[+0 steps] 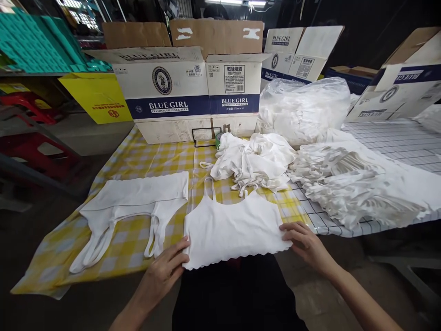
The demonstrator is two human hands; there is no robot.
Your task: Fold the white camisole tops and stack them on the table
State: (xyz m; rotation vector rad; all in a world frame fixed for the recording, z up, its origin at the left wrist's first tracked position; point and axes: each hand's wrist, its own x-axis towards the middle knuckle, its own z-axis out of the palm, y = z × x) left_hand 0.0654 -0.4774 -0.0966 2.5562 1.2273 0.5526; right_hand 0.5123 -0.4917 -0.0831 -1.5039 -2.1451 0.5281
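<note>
A white camisole top (234,225) with thin straps and a scalloped hem lies spread at the table's front edge, its hem toward me. My left hand (167,264) pinches its lower left side. On the opposite side edge, my right hand (305,241) grips the fabric between thumb and fingers. Left of it, more white tops (138,195) lie flat with their straps pointing toward me. Just behind the held camisole sits a crumpled heap of white tops (258,158).
A yellow checked cloth (127,239) covers the table's left part. Stacked white garments (361,179) lie at right, before a stuffed clear plastic bag (303,108). An open carton (172,92) stands behind, with a black wire frame (206,138) and green tape roll (218,139) before it.
</note>
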